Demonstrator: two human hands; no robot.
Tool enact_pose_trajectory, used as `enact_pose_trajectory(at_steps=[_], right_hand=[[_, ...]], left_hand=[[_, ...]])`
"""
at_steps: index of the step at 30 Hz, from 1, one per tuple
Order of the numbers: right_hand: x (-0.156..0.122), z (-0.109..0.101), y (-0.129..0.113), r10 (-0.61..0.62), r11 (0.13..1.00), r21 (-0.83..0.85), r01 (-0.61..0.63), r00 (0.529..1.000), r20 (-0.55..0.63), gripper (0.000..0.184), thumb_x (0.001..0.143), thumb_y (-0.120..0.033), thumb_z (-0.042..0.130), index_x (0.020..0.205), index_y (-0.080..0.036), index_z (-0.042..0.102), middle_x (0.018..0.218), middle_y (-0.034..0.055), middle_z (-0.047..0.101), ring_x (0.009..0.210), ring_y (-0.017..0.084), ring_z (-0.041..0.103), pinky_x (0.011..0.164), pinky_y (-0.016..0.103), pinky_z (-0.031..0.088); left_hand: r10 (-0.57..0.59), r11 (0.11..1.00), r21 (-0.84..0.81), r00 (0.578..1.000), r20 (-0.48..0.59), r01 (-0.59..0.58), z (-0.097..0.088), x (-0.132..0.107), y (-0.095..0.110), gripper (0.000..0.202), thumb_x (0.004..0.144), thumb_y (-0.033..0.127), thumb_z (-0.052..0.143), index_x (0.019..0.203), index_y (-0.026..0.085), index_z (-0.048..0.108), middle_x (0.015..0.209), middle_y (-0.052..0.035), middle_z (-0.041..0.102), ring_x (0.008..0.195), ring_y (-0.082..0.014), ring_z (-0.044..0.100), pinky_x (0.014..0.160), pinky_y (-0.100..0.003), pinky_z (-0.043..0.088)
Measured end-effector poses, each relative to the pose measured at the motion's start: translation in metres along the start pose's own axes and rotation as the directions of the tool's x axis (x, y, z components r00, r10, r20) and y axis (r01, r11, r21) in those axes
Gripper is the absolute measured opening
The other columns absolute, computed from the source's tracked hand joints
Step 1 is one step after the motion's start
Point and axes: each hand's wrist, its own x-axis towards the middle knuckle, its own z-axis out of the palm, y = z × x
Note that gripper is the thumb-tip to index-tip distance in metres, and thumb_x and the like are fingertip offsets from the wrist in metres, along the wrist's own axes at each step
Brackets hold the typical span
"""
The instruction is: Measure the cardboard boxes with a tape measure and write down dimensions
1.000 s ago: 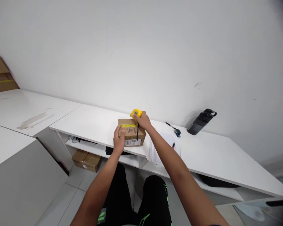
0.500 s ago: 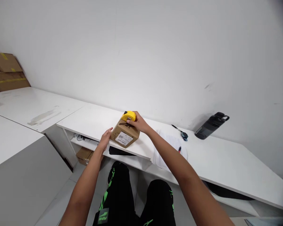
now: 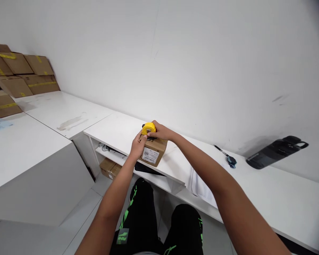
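Note:
A yellow tape measure (image 3: 149, 128) is held just above a small brown cardboard box (image 3: 161, 145) with a white printed label on its front. My right hand (image 3: 162, 131) is closed round the tape measure from the right. From the left, my left hand (image 3: 138, 146) reaches in beside the box, its thumb and fingers pinched at the tape measure's lower left edge. Whether any blade is pulled out cannot be made out. The box rests on the white shelf top (image 3: 117, 124) near its front edge.
Right of the box lie white sheets (image 3: 200, 186), partly behind my right forearm, and a dark blue item with a strap (image 3: 230, 161). A black bottle (image 3: 275, 153) stands by the wall. Several taped cartons (image 3: 42, 84) are stacked at far left. Another small carton (image 3: 107, 166) sits underneath.
My left hand has moved from the box's left side up to the tape measure. The box now sits turned more squarely towards me. The view has shifted left.

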Motion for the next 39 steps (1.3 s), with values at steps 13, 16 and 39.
enact_pose_trajectory(at_steps=[13,16,39], right_hand=[[-0.052,-0.006,-0.006,0.187,0.977,-0.086,-0.193,0.979,-0.077,0.038,0.079,-0.039,0.064,0.101,-0.022,0.038,0.096,0.0046,0.064,0.086,0.022,0.062,0.066,0.030,0.046],[-0.051,-0.007,-0.006,0.203,0.977,-0.054,-0.207,0.976,-0.073,0.039,0.077,-0.039,0.065,0.100,-0.022,0.038,0.098,0.0058,0.064,0.087,0.023,0.062,0.067,0.031,0.047],[-0.109,-0.048,0.019,0.320,0.946,-0.068,-0.318,0.947,0.018,0.039,0.077,-0.037,0.068,0.100,-0.023,0.040,0.098,0.0057,0.062,0.086,0.022,0.060,0.065,0.030,0.047]], left_hand=[[-0.154,0.983,-0.113,0.984,-0.092,0.144,0.012,0.000,0.000,0.049,0.085,0.037,0.063,0.129,0.017,0.060,0.132,-0.0106,0.063,0.119,-0.0257,0.060,0.103,-0.038,0.046],[-0.216,0.967,-0.155,0.973,-0.083,0.201,0.011,0.002,0.007,0.048,0.082,0.036,0.065,0.125,0.016,0.063,0.131,-0.0112,0.063,0.119,-0.0262,0.060,0.102,-0.038,0.046],[-0.246,0.967,-0.092,0.967,-0.066,0.239,-0.002,0.012,0.012,0.036,0.074,0.036,0.065,0.102,0.016,0.074,0.118,-0.0096,0.070,0.107,-0.0245,0.063,0.093,-0.037,0.048]])
